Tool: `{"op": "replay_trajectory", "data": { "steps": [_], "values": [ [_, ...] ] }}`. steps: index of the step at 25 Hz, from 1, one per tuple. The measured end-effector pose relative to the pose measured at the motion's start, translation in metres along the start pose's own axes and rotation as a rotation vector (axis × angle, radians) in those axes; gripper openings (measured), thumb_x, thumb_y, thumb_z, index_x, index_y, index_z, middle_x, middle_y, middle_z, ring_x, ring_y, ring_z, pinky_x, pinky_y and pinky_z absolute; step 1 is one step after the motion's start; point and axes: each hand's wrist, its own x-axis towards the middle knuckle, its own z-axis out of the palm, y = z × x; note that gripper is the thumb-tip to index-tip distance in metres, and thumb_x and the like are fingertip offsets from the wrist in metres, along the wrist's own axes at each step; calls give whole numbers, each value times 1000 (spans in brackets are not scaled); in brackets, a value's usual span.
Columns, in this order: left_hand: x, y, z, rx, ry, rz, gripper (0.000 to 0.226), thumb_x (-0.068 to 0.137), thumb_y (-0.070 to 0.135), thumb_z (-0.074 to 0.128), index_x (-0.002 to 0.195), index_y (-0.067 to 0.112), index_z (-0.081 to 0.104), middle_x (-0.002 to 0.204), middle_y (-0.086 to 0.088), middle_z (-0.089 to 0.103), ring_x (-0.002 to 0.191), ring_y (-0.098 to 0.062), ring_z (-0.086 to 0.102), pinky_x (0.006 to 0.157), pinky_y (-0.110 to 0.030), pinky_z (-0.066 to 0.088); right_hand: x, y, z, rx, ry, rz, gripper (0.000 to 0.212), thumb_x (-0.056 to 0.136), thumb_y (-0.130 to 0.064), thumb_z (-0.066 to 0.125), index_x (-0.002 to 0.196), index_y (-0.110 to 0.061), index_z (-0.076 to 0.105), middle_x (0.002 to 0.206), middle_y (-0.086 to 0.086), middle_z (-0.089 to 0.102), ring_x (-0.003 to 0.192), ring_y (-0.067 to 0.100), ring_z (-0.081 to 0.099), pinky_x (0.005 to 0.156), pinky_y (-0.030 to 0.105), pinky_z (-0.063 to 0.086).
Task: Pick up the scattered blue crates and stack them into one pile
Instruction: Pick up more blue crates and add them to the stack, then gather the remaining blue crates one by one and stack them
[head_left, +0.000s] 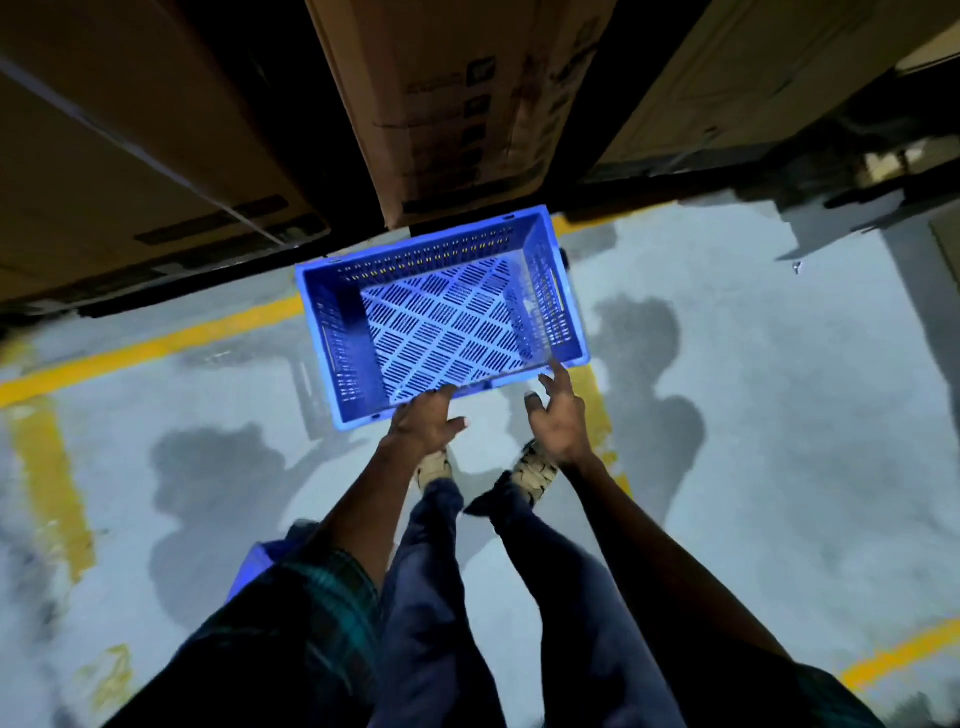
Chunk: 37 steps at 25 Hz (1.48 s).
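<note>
A blue slotted crate (441, 317) is held open side up in front of me, above the grey floor and close to the cardboard boxes. My left hand (423, 423) grips its near rim, fingers curled over the edge. To the right, my right hand (558, 421) has its fingers spread, and its fingertips just reach the crate's near right corner without closing on it. A corner of another blue crate (260, 564) shows behind my left sleeve, mostly hidden.
Tall cardboard boxes (457, 104) stand right behind the crate, with more at the left (130, 156) and right (727, 78). Yellow lines (156, 348) mark the grey floor. My feet (535, 470) are below my hands.
</note>
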Motion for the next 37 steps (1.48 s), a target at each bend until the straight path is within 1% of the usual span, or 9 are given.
{"op": "replay_trajectory", "data": {
  "steps": [6, 12, 15, 19, 25, 29, 33, 35, 37],
  "values": [
    [-117, 52, 4, -221, 161, 87, 61, 91, 40, 62, 143, 15, 44, 138, -12, 58, 128, -32, 53, 102, -46, 46, -104, -6, -55, 87, 83, -72, 61, 94, -12, 55, 150, -13, 30, 129, 12, 65, 121, 27, 60, 88, 14, 36],
    [-218, 162, 40, -357, 246, 325, 44, 93, 35, 62, 133, 19, 55, 123, -4, 67, 115, -18, 62, 96, -33, 49, -201, 20, -166, 244, 298, -152, 56, 93, -17, 54, 144, -26, 33, 120, -1, 69, 92, 20, 67, 84, 38, 54],
    [-244, 218, 52, -326, 209, 502, 38, 93, 33, 62, 129, 20, 60, 117, -3, 70, 111, -13, 64, 92, -30, 50, -246, 46, -210, 321, 468, -112, 52, 94, -17, 55, 142, -23, 37, 113, -3, 70, 92, 12, 67, 79, 35, 55],
    [-260, 287, 71, -199, -4, 783, 34, 94, 31, 61, 127, 19, 62, 114, 2, 71, 108, -7, 64, 87, -29, 52, -310, 88, -228, 441, 748, 82, 53, 95, -17, 57, 144, -19, 38, 110, -4, 71, 95, 7, 63, 77, 12, 46],
    [-295, 365, 120, 99, -372, 1109, 36, 95, 34, 59, 128, 20, 61, 118, 2, 70, 110, -9, 63, 88, -30, 51, -406, 143, -204, 721, 1217, 398, 51, 88, -21, 55, 137, -14, 44, 101, 2, 74, 90, 21, 71, 83, 40, 56],
    [-327, 374, 171, 249, -585, 1221, 35, 94, 33, 60, 126, 20, 62, 115, 2, 71, 109, -9, 64, 85, -27, 49, -470, 170, -169, 946, 1454, 602, 47, 94, -9, 53, 140, -14, 41, 105, 8, 73, 88, 22, 71, 83, 41, 55],
    [-374, 360, 243, 396, -820, 1287, 33, 93, 30, 63, 123, 15, 65, 116, -1, 71, 105, -10, 66, 77, -11, 44, -542, 209, -119, 1116, 1607, 783, 43, 96, -6, 52, 137, -16, 44, 103, 5, 72, 80, 18, 71, 84, 39, 54],
    [-397, 351, 290, 455, -918, 1273, 38, 90, 34, 62, 122, 14, 65, 115, -4, 72, 103, -12, 68, 79, -18, 50, -583, 233, -90, 1190, 1665, 864, 41, 96, -8, 53, 135, -19, 45, 105, 6, 73, 80, 22, 71, 76, 40, 53],
    [-421, 342, 333, 492, -957, 1279, 36, 89, 32, 62, 119, 13, 66, 111, -2, 73, 98, -11, 68, 77, -16, 49, -621, 260, -65, 1240, 1726, 922, 40, 96, -9, 51, 134, -21, 45, 104, 5, 73, 79, 20, 71, 71, 40, 52]
  ]
}}
